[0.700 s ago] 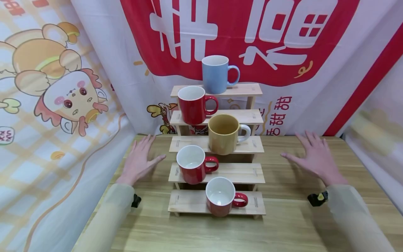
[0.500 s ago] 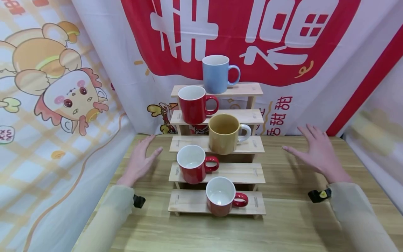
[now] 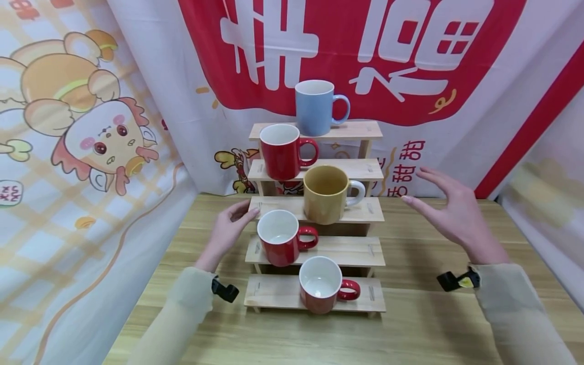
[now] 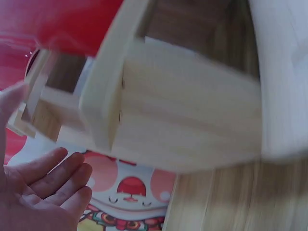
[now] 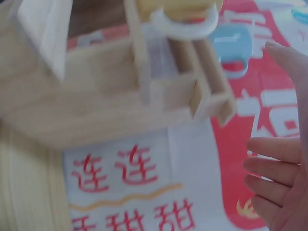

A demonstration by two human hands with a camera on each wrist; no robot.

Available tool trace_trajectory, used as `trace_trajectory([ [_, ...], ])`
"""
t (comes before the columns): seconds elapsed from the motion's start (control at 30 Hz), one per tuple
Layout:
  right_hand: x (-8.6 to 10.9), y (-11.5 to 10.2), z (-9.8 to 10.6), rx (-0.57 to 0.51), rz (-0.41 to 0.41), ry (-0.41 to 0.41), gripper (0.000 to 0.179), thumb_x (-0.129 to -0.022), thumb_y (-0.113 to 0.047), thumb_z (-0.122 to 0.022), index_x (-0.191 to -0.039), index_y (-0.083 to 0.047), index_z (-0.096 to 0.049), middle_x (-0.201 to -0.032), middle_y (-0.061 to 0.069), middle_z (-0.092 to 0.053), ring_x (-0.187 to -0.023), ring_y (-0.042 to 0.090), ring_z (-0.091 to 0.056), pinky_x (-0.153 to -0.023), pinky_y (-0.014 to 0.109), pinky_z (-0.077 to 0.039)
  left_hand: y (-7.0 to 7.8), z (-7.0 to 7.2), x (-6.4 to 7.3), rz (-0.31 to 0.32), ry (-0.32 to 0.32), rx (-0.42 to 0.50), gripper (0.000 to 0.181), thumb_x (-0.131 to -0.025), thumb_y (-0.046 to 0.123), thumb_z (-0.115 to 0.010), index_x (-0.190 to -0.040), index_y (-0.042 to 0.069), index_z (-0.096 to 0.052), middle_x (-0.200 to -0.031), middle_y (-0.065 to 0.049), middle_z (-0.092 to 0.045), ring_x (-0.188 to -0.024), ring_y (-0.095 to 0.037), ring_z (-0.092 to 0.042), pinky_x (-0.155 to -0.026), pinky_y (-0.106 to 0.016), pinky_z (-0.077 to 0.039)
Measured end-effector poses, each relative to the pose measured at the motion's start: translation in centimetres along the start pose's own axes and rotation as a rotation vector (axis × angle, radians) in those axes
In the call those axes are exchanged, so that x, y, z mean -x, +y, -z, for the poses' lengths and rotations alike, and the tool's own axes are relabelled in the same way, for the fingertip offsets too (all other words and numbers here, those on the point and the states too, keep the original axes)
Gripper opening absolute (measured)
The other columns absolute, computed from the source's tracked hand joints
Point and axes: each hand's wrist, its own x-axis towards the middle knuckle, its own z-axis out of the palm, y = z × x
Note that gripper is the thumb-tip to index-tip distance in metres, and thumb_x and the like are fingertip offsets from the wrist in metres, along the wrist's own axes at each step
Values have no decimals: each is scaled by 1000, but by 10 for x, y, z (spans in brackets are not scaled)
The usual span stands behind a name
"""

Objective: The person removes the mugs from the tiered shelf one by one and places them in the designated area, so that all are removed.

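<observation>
A light wooden stepped rack stands on the table, one mug on each step. From top to bottom come a light blue mug, a tall red mug, a mustard mug with a white handle, a red mug and a smaller red mug. My left hand is at the rack's left side, thumb tip near the third step's end. Its fingers are loosely bent with nothing between them in the left wrist view. To the rack's right, my right hand hovers with fingers spread, holding nothing.
Behind the rack hangs a white cloth with a large red print and characters. A checked cartoon cloth borders the left side. The wood-grain table extends in front and to both sides of the rack.
My left hand has moved right, from the table's left side to the rack's left end, its fingers bending. My right hand has risen and turned toward the rack. The mugs stand as before.
</observation>
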Motion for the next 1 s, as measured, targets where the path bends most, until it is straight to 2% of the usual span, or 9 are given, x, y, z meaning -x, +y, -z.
trace_trajectory([
  [0.23,-1,-33,-6,-94,137,7,66,-88,-42,-81,-146,-22,-58,-153,2,-49,-141,32,-40,-109,72,-31,4,-9,-4,51,31,71,78,-87,50,-80,-145,5,-54,-141,-14,-56,-128,-28,-53,-108,-41,-46],
  [0.4,-13,-61,-5,-199,175,22,62,-88,-36,-82,-145,-26,-59,-149,-3,-53,-140,25,-43,-110,69,-32,5,-11,-5,76,42,139,74,-86,42,-83,-143,4,-54,-141,-13,-56,-128,-27,-53,-108,-39,-47],
  [0.57,-39,-86,-1,-293,145,2,63,-90,-36,-80,-148,-28,-56,-149,-4,-53,-139,20,-43,-112,64,-35,2,-11,-5,82,46,202,70,-88,32,-83,-143,1,-53,-142,-15,-55,-131,-28,-51,-109,-38,-45],
  [0.7,-69,-102,5,-384,120,1,60,-92,-39,-77,-148,-28,-56,-148,-7,-53,-140,15,-43,-114,51,-38,1,-11,-6,80,44,209,69,-89,31,-82,-143,1,-53,-143,-16,-55,-131,-28,-51,-110,-38,-45],
  [0.83,-101,-116,11,-454,52,-14,62,-91,-46,-76,-147,-28,-56,-149,-7,-53,-139,15,-46,-112,42,-42,1,-11,-5,86,48,201,69,-89,32,-82,-143,2,-53,-142,-15,-56,-131,-27,-51,-109,-37,-45],
  [1.0,-139,-126,11,-509,-83,-65,73,-84,-59,-76,-147,-31,-56,-149,-9,-51,-138,16,-45,-113,42,-42,1,-13,-5,86,55,234,66,-90,29,-82,-143,1,-54,-142,-16,-56,-131,-27,-52,-109,-36,-45],
])
